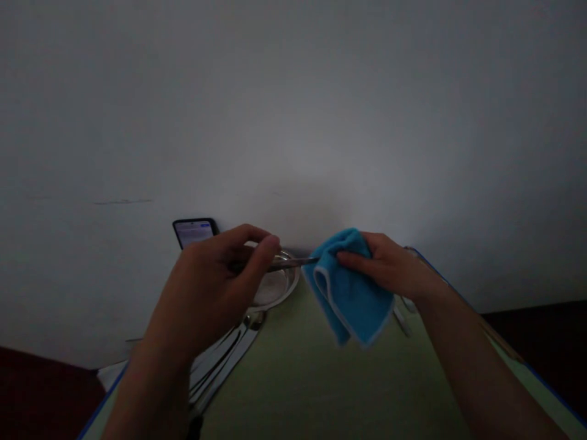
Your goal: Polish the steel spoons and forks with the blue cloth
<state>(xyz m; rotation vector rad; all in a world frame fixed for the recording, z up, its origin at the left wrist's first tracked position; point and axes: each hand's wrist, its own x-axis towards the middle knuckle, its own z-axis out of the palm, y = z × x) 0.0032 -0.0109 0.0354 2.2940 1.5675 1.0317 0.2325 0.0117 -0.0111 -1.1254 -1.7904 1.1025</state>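
The slim metal utensil (293,263) is held above the metal bowl (275,286), its handle pinched between the left hand's (215,287) thumb and fingers. Right of the bowl, the right hand (385,263) pinches a blue cloth (351,293) around the utensil's far end. Beyond the bowl's left side, a phone (194,232) leans on the wall (293,122); nearer than the bowl, spoons (250,324) lie on the green table (312,379).

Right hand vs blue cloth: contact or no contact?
Touching. The head view shows it: the right hand has its thumb lying across the front of the blue cloth, with the other fingers going behind it.
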